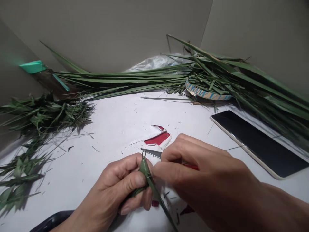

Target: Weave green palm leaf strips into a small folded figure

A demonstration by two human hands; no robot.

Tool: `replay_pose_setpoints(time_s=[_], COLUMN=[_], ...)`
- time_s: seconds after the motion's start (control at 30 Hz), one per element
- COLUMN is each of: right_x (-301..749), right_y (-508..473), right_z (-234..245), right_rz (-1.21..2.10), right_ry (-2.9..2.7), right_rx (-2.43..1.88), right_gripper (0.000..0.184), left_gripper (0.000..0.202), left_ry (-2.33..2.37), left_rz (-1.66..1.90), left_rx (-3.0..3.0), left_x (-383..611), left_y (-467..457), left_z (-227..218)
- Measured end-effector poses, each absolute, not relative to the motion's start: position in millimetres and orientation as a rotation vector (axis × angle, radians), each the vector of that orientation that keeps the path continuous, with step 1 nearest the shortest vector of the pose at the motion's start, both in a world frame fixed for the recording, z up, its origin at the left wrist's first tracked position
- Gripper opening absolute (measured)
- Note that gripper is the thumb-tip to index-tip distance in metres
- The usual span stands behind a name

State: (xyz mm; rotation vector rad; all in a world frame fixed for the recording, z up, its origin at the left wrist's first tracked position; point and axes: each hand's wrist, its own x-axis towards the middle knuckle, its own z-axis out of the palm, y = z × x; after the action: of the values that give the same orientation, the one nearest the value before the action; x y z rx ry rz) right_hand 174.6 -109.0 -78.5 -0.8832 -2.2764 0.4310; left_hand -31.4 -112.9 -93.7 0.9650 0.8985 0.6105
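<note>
My left hand point(127, 185) is closed, pinching a folded green palm leaf point(144, 166) between thumb and fingers. The leaf has a small split tip at the top, and a long strip of it runs down toward the bottom edge. My right hand point(193, 167) is closed around what look like scissors point(152, 152); a pointed metal blade sticks out to the left and a bit of red handle shows under the fingers. Its fingertips are close beside the folded leaf; whether they touch it I cannot tell. Just beyond the blade lies a torn red and white scrap point(158, 138).
Long green leaves point(127, 80) lie along the back, by a round shallow basket point(207, 93) of leaf pieces. A phone point(256, 141) is at right. Woven leaf pieces point(41, 116) pile at left. A black curved object point(51, 220) is at lower left; clippings litter the white surface point(116, 119).
</note>
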Motion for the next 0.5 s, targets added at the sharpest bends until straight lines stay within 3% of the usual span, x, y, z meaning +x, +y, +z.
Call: replay_pose_setpoints(time_s=[0.5], right_x=[176.3], right_y=[-110.9], right_z=[-81.8], right_rz=[0.401], right_ry=[-2.269], right_rx=[-0.926], right_gripper=[0.026], left_gripper=[0.025], left_ry=[0.868], left_rz=[0.607], left_rx=[0.948], left_x=[-31.0], left_y=[-112.7], left_z=[-93.2])
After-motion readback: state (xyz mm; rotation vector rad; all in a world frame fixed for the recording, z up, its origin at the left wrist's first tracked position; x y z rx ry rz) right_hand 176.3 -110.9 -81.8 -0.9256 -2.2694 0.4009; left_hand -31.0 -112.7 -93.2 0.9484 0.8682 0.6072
